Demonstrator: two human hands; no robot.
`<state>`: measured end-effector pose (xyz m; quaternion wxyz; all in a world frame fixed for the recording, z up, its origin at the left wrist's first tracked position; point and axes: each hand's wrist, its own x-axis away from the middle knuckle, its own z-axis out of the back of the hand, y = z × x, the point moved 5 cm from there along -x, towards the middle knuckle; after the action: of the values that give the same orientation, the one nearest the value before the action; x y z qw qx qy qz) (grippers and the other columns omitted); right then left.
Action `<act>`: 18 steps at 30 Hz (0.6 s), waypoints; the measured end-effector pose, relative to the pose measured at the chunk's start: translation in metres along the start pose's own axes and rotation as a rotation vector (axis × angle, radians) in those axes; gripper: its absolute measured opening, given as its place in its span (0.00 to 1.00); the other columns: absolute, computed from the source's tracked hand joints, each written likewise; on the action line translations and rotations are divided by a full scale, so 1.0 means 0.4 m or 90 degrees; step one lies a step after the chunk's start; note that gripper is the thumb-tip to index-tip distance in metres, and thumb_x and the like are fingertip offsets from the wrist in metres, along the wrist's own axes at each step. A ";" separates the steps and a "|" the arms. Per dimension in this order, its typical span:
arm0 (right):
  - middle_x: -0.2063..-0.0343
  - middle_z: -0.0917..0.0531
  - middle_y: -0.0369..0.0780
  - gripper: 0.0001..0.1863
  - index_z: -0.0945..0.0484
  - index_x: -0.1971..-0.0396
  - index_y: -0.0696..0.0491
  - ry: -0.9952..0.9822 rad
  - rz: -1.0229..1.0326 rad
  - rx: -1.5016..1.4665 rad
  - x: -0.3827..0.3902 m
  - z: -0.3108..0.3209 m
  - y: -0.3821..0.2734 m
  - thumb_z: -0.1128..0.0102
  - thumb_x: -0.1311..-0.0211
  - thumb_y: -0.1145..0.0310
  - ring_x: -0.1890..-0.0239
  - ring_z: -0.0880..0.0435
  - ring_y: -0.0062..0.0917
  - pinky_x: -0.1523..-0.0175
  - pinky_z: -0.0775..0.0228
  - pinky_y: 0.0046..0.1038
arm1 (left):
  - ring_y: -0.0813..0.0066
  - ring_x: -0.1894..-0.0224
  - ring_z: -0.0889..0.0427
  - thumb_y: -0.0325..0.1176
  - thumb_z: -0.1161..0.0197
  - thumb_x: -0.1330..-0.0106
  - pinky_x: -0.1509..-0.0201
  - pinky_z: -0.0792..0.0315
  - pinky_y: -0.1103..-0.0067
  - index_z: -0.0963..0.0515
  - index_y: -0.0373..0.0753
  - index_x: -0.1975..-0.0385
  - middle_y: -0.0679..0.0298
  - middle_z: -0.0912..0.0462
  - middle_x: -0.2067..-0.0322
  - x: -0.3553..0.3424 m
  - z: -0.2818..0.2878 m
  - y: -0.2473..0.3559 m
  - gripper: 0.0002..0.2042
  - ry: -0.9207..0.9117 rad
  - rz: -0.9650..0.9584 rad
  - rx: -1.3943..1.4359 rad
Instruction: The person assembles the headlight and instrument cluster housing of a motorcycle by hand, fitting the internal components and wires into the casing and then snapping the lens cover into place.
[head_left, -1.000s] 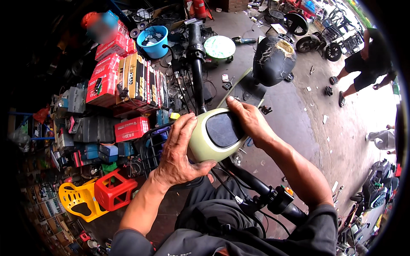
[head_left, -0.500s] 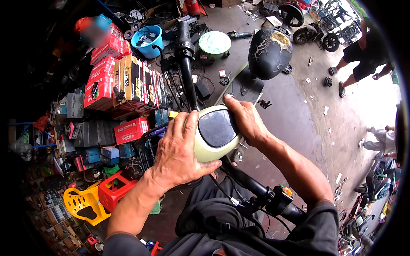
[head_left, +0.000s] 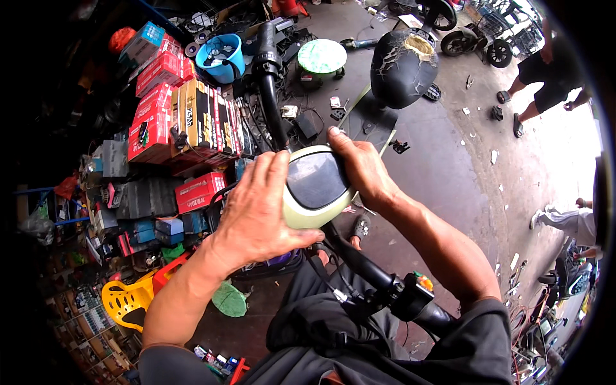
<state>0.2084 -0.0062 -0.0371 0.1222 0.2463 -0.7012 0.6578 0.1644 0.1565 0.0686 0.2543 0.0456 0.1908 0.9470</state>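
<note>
A rounded pale green dashboard housing (head_left: pixel 300 217) with a dark display (head_left: pixel 317 180) sits between the black handlebars of an electric scooter. My left hand (head_left: pixel 253 208) clasps its left side, with the thumb along the lower edge. Around the upper right edge curls my right hand (head_left: pixel 366 168), its thumb pointing away from me. The left handlebar grip (head_left: pixel 267 45) stretches to the far side. The right handlebar (head_left: pixel 362 264) runs toward my lap and carries a switch block with an orange button (head_left: pixel 423 282). Cables hang below the housing; my palms hide its sides.
Stacked red and tan boxes (head_left: pixel 192 119) and a blue bucket (head_left: pixel 220 59) stand at the left. A worn black seat (head_left: pixel 403 70) and a green-topped stool (head_left: pixel 322 56) lie ahead. Near the left is a yellow chair (head_left: pixel 125 301). People stand at the right, one in black shorts (head_left: pixel 545 74).
The housing and handlebars have turned slightly and shifted left and up in view, with both hands still on them. More of the green round thing at lower left shows.
</note>
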 end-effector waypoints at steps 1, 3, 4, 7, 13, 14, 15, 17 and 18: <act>0.77 0.19 0.38 0.34 0.18 0.72 0.63 0.010 0.010 0.011 -0.001 -0.001 -0.002 0.53 0.28 0.43 0.74 0.25 0.20 0.65 0.31 0.26 | 0.49 0.44 0.28 0.49 0.20 0.57 0.39 0.30 0.64 0.38 0.25 0.39 0.46 0.31 0.46 0.003 -0.004 -0.023 0.49 0.013 0.009 0.092; 0.78 0.20 0.38 0.34 0.19 0.73 0.63 0.014 0.027 0.005 -0.001 -0.002 -0.002 0.53 0.29 0.43 0.75 0.26 0.20 0.66 0.33 0.28 | 0.53 0.42 0.27 0.50 0.22 0.51 0.38 0.31 0.67 0.34 0.26 0.41 0.48 0.30 0.46 0.009 -0.018 -0.065 0.43 0.036 0.033 0.275; 0.78 0.20 0.38 0.34 0.19 0.73 0.63 0.011 0.011 0.029 -0.002 0.003 -0.005 0.53 0.29 0.43 0.75 0.26 0.20 0.66 0.33 0.28 | 0.60 0.42 0.26 0.48 0.27 0.41 0.38 0.32 0.71 0.29 0.27 0.45 0.50 0.28 0.47 0.011 -0.025 -0.079 0.34 0.052 0.130 0.385; 0.78 0.20 0.39 0.33 0.19 0.74 0.64 0.012 -0.003 0.035 -0.002 0.000 -0.008 0.51 0.29 0.45 0.75 0.26 0.21 0.66 0.33 0.28 | 0.73 0.54 0.20 0.48 0.43 0.28 0.46 0.29 0.79 0.23 0.29 0.51 0.59 0.18 0.59 -0.014 -0.057 -0.131 0.24 -0.005 0.339 0.667; 0.75 0.18 0.41 0.28 0.19 0.70 0.64 0.041 -0.023 -0.002 -0.030 0.004 0.022 0.49 0.30 0.50 0.74 0.22 0.23 0.65 0.30 0.26 | 0.81 0.67 0.18 0.46 0.43 0.28 0.61 0.25 0.82 0.19 0.32 0.58 0.64 0.15 0.67 -0.042 -0.074 -0.117 0.19 -0.095 0.428 0.791; 0.75 0.18 0.41 0.27 0.19 0.70 0.64 0.038 -0.028 -0.020 -0.032 0.000 0.027 0.49 0.30 0.51 0.74 0.22 0.23 0.66 0.30 0.26 | 0.81 0.68 0.19 0.46 0.43 0.28 0.62 0.26 0.82 0.19 0.32 0.60 0.64 0.16 0.68 -0.042 -0.080 -0.123 0.19 -0.081 0.423 0.791; 0.75 0.18 0.41 0.27 0.19 0.70 0.64 0.037 -0.032 -0.039 -0.036 -0.002 0.032 0.49 0.30 0.51 0.74 0.22 0.23 0.66 0.30 0.26 | 0.82 0.68 0.19 0.45 0.43 0.28 0.63 0.26 0.82 0.19 0.33 0.60 0.65 0.16 0.68 -0.042 -0.089 -0.136 0.18 -0.088 0.420 0.777; 0.75 0.18 0.42 0.27 0.20 0.69 0.65 0.039 -0.051 -0.061 -0.039 -0.004 0.034 0.49 0.31 0.50 0.73 0.22 0.24 0.65 0.30 0.28 | 0.83 0.69 0.19 0.44 0.44 0.28 0.64 0.26 0.83 0.20 0.35 0.61 0.66 0.16 0.68 -0.042 -0.102 -0.160 0.16 -0.100 0.415 0.749; 0.75 0.19 0.43 0.29 0.20 0.68 0.66 0.041 -0.071 -0.062 -0.035 -0.003 0.036 0.49 0.32 0.49 0.72 0.22 0.26 0.63 0.30 0.30 | 0.84 0.70 0.20 0.43 0.44 0.29 0.65 0.27 0.84 0.20 0.36 0.62 0.67 0.17 0.69 -0.047 -0.097 -0.154 0.15 -0.098 0.416 0.739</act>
<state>0.2127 -0.0023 -0.0563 0.1932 0.2574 -0.7131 0.6229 0.2022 0.1833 0.0093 -0.0983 0.2980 0.6272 0.7129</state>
